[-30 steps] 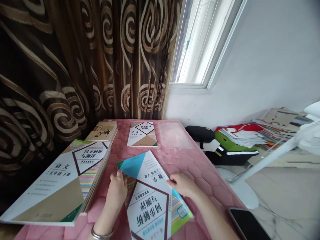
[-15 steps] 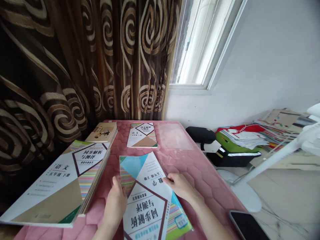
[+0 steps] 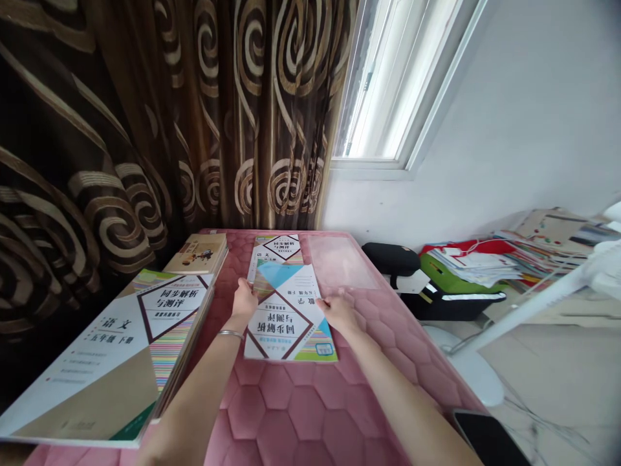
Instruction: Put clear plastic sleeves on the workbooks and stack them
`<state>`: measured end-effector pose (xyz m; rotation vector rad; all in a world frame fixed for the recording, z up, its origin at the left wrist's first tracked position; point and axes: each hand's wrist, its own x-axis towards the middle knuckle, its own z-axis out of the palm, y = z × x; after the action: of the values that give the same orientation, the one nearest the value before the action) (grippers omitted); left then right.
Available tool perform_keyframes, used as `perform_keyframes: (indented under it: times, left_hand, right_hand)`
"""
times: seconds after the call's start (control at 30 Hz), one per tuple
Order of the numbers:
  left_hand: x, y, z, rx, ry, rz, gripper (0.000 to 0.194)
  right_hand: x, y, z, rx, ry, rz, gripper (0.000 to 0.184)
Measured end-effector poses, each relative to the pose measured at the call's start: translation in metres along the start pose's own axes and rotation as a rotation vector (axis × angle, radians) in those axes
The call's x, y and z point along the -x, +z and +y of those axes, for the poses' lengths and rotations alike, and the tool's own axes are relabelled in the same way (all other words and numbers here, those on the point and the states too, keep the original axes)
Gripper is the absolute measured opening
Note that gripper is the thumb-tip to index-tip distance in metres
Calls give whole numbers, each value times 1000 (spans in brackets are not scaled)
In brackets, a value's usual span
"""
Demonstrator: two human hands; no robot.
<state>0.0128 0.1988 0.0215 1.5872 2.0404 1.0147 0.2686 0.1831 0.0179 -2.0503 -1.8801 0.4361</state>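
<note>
Both arms are stretched out over a pink quilted table top (image 3: pixel 301 414). My left hand (image 3: pixel 244 299) grips the left edge of a white and blue workbook (image 3: pixel 287 317), and my right hand (image 3: pixel 339 309) grips its right edge. The workbook lies partly over another white workbook (image 3: pixel 277 247) near the table's far edge. A silver bracelet sits on my left wrist.
A stack of large workbooks (image 3: pixel 121 349) lies at the left, with a tan book (image 3: pixel 198 252) behind it. A clear plastic sleeve (image 3: pixel 339 259) lies at the far right of the table. A black phone (image 3: pixel 490 440) sits at the near right corner. Brown curtains hang behind.
Both hands have pushed the blue and white workbook away from me, from the near part of the table onto the far workbook. My arms are now extended.
</note>
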Motion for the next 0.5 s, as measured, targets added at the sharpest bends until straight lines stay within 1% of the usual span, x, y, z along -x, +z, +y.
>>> perform_keyframes:
  times: [0.07, 0.17, 0.33, 0.4, 0.5]
  left_hand:
    - [-5, 6, -6, -15, -23, -10, 21]
    - [-5, 8, -12, -41, -18, -22, 15]
    - [7, 7, -10, -134, 43, -22, 3]
    - [19, 5, -5, -178, 97, -16, 9]
    - [50, 0, 0, -246, 196, -30, 26]
  right_hand:
    - [-4, 6, 3, 21, 15, 0, 38]
    - [-5, 9, 5, 43, 12, 0, 41]
    - [0, 12, 3, 78, -9, 18, 39]
    - [4, 13, 1, 89, -17, 43, 36]
    - [13, 14, 0, 92, -55, 74, 30]
